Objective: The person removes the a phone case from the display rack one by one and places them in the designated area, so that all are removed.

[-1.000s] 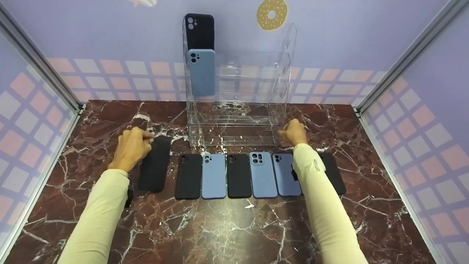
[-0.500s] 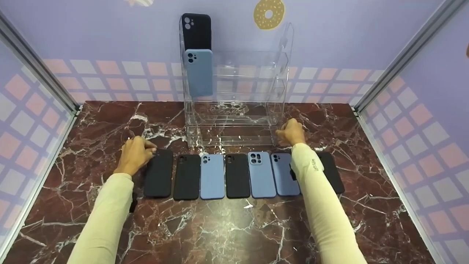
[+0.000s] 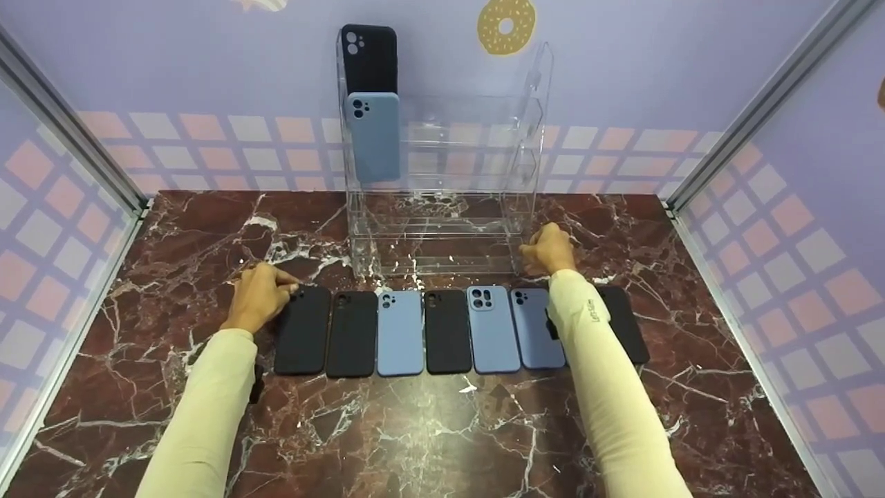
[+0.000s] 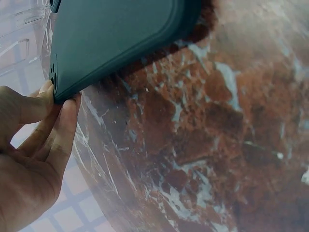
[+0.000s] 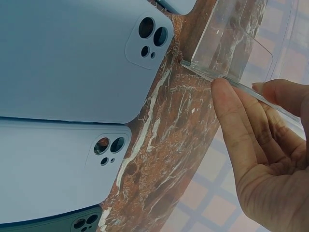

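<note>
My left hand (image 3: pixel 259 297) pinches the upper left corner of a black phone case (image 3: pixel 302 335) at the left end of a row. The left wrist view shows the thumb near the camera holes of this case (image 4: pixel 106 43) and fingers at its edge. My right hand (image 3: pixel 551 249) is at the right side of a clear stepped display stand (image 3: pixel 435 226). In the right wrist view, its thumb and fingers pinch the edge of the stand's side panel (image 5: pixel 241 38). A black case (image 3: pixel 371 59) and a light blue case (image 3: pixel 377 142) stand in the rack's upper left.
Along the marble-patterned table (image 3: pixel 415 436) lie a black case (image 3: pixel 351 335), a light blue case (image 3: pixel 399 335), another black case (image 3: pixel 448 335) and several more to the right. My right sleeve (image 3: pixel 601 360) partly covers that end. Patterned walls (image 3: pixel 228 69) enclose the table.
My left hand has moved the black case toward me and slightly right, bringing it from a tilted position beside the row into line with it. The right hand stays at the stand.
</note>
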`<state>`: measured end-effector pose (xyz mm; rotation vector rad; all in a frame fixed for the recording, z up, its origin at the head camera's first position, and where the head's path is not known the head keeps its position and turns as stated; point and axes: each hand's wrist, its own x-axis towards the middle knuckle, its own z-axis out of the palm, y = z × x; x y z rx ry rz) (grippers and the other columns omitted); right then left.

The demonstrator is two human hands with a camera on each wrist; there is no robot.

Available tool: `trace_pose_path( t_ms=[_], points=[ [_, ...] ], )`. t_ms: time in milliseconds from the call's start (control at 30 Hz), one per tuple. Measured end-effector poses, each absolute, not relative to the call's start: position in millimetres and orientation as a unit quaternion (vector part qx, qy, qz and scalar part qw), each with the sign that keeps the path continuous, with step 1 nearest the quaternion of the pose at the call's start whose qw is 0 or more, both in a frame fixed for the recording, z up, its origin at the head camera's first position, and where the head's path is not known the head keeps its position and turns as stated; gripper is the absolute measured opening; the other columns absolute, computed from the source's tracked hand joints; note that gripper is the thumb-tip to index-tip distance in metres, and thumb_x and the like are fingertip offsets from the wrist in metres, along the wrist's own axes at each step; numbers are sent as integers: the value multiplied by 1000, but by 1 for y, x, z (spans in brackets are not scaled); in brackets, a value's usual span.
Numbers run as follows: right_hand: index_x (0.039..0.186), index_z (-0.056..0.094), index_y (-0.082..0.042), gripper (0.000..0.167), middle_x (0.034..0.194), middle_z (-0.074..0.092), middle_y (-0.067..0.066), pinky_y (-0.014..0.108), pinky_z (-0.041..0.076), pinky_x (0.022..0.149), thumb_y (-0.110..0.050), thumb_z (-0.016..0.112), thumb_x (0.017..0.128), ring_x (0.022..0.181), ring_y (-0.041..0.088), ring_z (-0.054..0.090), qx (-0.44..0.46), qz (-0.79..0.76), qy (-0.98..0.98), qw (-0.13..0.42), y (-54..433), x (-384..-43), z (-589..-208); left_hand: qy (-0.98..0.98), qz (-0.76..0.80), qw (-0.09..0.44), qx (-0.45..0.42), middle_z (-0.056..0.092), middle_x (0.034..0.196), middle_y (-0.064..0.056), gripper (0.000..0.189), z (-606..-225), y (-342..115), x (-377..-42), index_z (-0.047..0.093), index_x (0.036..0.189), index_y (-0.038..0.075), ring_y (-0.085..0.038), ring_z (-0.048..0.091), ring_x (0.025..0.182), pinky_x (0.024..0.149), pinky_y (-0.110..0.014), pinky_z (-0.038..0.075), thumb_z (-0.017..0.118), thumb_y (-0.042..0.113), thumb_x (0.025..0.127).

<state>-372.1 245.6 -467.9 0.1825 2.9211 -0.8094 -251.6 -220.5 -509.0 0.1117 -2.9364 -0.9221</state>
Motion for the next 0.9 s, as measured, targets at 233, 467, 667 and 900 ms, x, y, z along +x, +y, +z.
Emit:
trace_pose_path(
  t_ms=[233, 467, 667, 900],
  points=[
    [75, 61, -8, 21, 102, 71, 21, 55, 48, 96, -19, 75, 85, 102, 41, 65, 60, -271, 960, 44, 244, -371, -468, -951, -304, 21, 41, 72, 112, -24, 16, -510, -221, -250, 79, 105, 2, -49, 62, 112, 97, -65, 44, 69, 6, 93],
    [71, 59, -10, 23, 96, 71, 18, 54, 48, 96, -18, 76, 85, 99, 40, 65, 59, -274, 959, 41, 244, -371, -468, -954, -298, 4, 39, 71, 113, -23, 17, -509, -220, -250, 78, 108, 2, -50, 62, 111, 96, -66, 43, 68, 7, 95],
    [74, 58, -10, 22, 102, 70, 20, 56, 49, 95, -20, 74, 86, 101, 41, 65, 69, -272, 958, 53, 243, -371, -466, -960, -280, 17, 20, 71, 110, -26, 15, -507, -220, -250, 78, 104, -1, -51, 65, 102, 88, -64, 48, 68, 3, 94],
    [76, 60, -8, 20, 104, 71, 21, 55, 48, 96, -19, 74, 86, 103, 42, 66, 63, -271, 959, 52, 245, -371, -466, -961, -271, 33, 40, 67, 117, -30, 22, -481, -223, -261, 73, 115, -2, -57, 64, 99, 85, -67, 49, 67, 7, 96]
  ],
)
